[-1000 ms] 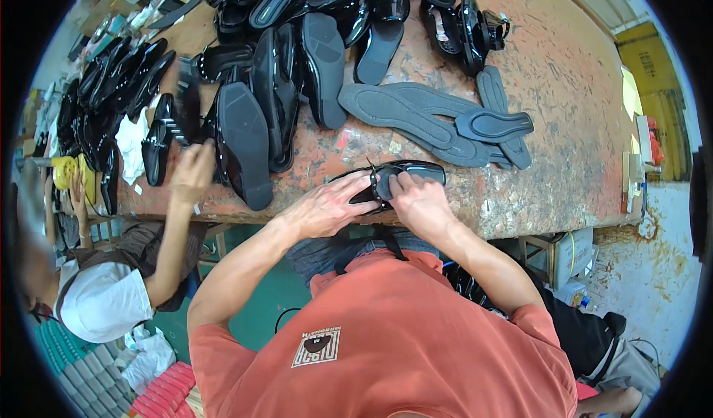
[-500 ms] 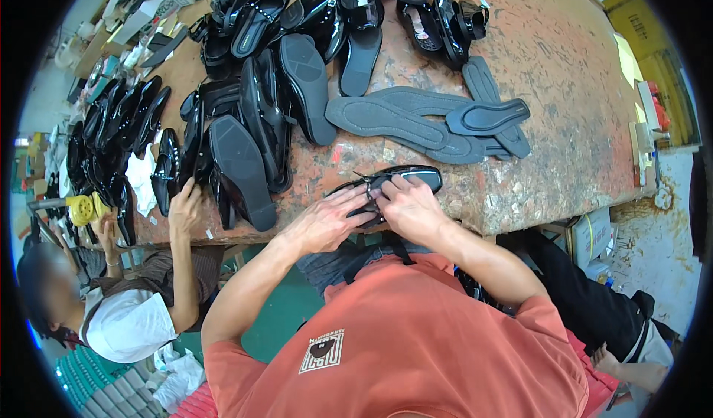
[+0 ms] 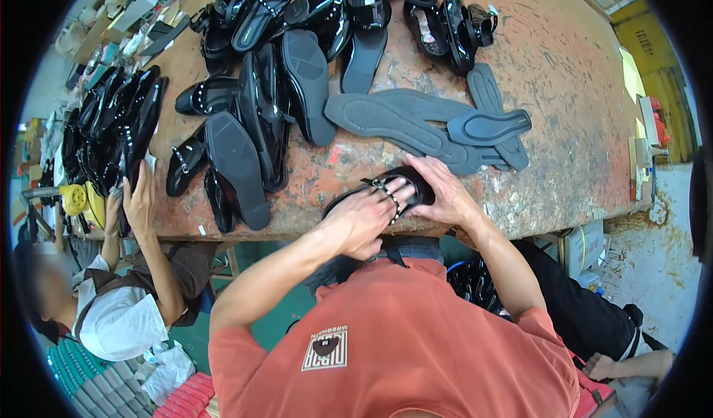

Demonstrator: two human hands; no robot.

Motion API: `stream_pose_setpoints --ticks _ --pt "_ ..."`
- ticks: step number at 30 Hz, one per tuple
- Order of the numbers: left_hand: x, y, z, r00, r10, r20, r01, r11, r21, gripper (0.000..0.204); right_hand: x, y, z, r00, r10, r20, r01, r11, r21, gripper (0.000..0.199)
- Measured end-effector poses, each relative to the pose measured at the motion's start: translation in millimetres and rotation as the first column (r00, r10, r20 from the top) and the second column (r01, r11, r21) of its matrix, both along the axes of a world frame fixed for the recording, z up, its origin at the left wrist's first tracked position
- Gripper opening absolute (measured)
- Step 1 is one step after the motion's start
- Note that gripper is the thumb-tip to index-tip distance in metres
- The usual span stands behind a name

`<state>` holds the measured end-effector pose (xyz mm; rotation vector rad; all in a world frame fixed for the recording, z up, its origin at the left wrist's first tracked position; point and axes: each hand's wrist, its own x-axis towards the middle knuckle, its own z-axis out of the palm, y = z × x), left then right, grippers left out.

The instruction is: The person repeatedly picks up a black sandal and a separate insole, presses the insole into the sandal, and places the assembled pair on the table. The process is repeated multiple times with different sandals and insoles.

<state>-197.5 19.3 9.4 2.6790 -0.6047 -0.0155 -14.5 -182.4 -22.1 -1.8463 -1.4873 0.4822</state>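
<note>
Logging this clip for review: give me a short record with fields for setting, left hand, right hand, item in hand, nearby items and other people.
Setting: worn reddish workbench, seen from above
Left hand: left hand on the black sandal, fingers under its studded strap
Right hand: right hand holding the sandal's far end
Item in hand: black sandal at the bench's near edge
Nearby items: grey soles just beyond the hands; black shoes piled to the left
Other people: a co-worker's hand on the bench's left edge
</note>
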Motion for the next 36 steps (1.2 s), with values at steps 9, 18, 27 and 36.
stream_pose_setpoints --ticks 9,18,27,36 --pt "-9.5 -3.7 16.6 0.997 0.069 -0.023 -0.07 0.997 -0.023 0.078 -3.4 -1.7 -1.4 0.998 -0.019 0.065 0.02 0.999 -0.025 0.106" --pt "-65.5 19.7 24.2 0.652 0.745 -0.141 -0.748 0.601 -0.281 0.09 -12.4 -0.6 17.2 0.972 0.144 0.186 -0.144 0.99 -0.014 0.056" --pt "-27.7 52.8 83.2 0.771 0.629 -0.101 -0.546 0.57 -0.614 0.081 -10.2 25.8 87.2 0.87 0.355 0.342 -0.272 0.924 -0.268 0.03" --pt "39.2 2.8 110.2 0.944 0.213 0.251 -0.007 0.776 -0.631 0.076 4.5 14.2 129.0 0.829 0.514 0.221 -0.117 0.544 -0.831 0.053"
